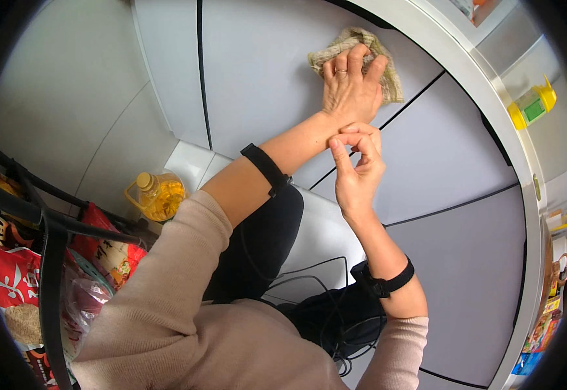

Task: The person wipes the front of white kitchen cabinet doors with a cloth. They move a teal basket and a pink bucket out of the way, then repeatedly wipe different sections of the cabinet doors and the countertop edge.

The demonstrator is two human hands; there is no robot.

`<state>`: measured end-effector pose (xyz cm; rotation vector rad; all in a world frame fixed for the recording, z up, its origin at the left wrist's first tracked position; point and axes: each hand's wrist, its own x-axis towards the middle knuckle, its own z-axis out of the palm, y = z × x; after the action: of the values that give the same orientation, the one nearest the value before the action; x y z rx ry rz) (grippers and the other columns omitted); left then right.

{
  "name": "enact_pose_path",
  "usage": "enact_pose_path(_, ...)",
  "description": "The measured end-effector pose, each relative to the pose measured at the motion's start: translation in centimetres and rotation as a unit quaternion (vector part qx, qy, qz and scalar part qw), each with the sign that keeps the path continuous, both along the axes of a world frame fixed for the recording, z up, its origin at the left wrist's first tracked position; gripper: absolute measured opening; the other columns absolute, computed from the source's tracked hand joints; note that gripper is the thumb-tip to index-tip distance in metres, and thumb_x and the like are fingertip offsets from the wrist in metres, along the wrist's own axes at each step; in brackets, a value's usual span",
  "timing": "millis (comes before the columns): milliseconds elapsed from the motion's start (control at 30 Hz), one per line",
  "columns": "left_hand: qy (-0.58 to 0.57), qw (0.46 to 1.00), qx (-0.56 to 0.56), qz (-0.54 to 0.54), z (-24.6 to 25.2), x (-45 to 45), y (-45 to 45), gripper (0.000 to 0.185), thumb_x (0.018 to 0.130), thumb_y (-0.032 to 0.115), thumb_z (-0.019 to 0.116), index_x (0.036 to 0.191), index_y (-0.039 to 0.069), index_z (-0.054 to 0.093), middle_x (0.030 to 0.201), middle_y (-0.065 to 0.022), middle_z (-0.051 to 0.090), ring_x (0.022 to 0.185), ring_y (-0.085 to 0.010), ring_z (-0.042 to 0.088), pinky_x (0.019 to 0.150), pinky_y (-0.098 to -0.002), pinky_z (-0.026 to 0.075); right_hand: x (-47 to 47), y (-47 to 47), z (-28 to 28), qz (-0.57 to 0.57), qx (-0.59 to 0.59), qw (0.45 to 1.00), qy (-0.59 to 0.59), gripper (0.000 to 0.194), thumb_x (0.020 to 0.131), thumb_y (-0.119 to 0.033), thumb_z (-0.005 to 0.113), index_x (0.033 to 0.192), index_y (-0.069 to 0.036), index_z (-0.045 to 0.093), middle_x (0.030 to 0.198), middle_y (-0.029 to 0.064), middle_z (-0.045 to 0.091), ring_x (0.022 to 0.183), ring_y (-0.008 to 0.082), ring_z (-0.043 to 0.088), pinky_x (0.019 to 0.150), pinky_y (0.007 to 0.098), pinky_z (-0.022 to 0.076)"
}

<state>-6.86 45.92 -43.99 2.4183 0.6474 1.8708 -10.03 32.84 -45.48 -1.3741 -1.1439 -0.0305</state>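
My left hand (352, 90), with a ring on one finger, presses a crumpled beige-green cloth (392, 83) against a pale grey cabinet front (259, 73). Its fingers are bent over the cloth; the thumb is hidden. Just below, my right hand (360, 163) is beside the left wrist, its thumb and index fingertips together and nothing visible between them. The fingertips appear to touch the wrist, though contact is hard to judge. Black straps circle both forearms, one on the left (266, 169) and one on the right (386, 280).
An oil bottle with a yellow cap (159, 197) stands on the white tiled floor at left. Near it, a black rack (52, 273) holds food packets (13, 278). Black cables (334, 302) loop by my legs. A yellow-capped container (532, 105) stands beyond the counter edge (488, 73).
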Motion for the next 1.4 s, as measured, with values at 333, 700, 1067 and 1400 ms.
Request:
enact_pose_path(333, -0.008, 1.000, 0.001, 0.010, 0.5, 0.1, -0.4, 0.058, 0.073, 0.018, 0.072, 0.125, 0.021, 0.045, 0.125, -0.0115, 0.035, 0.114, -0.0323, 0.033, 0.091, -0.0484, 0.030, -0.6, -0.1, 0.8, 0.035, -0.022, 0.983, -0.181, 0.011, 0.075, -0.002, 0.073, 0.084, -0.004, 0.067, 0.105, 0.0099, 0.055, 0.091, 0.0254, 0.048, 0.083, 0.0358, 0.0418)
enact_pose_path(700, -0.022, 0.998, 0.056, 0.018, -0.2, 0.2, 0.1, 0.061, 0.074, 0.022, 0.073, 0.129, 0.023, 0.045, 0.134, -0.0100, 0.035, 0.123, -0.0295, 0.030, 0.096, -0.0481, 0.026, 0.5, -1.7, 0.7, 0.004, -0.025, 0.993, -0.111, 0.009, 0.080, 0.001, 0.068, 0.082, -0.001, 0.059, 0.103, 0.0128, 0.056, 0.097, 0.0273, 0.052, 0.087, 0.0360, 0.0416)
enact_pose_path(1067, 0.153, 0.949, 0.236, 0.145, -2.5, -1.5, 5.1, 0.076, 0.085, 0.070, 0.045, 0.151, 0.037, 0.025, 0.160, -0.0003, 0.017, 0.148, -0.0265, 0.007, 0.115, -0.0548, -0.008, 2.9, -5.0, 2.1, -0.009, -0.003, 1.000, 0.007, 0.012, 0.091, -0.012, 0.063, 0.091, -0.002, 0.056, 0.112, 0.0092, 0.053, 0.094, 0.0173, 0.050, 0.081, 0.0306, 0.0400)
enact_pose_path(1400, -0.136, 0.980, 0.015, 0.146, 0.6, -10.4, 15.9, 0.082, 0.096, 0.057, 0.032, 0.151, -0.001, 0.016, 0.159, -0.0199, 0.009, 0.147, -0.0379, 0.003, 0.116, -0.0532, 0.002, 8.4, -11.8, 6.0, -0.165, 0.032, 0.986, -0.020, 0.035, 0.092, -0.002, 0.061, 0.124, -0.001, 0.049, 0.075, 0.0000, 0.055, 0.079, 0.0096, 0.053, 0.079, 0.0248, 0.0429)
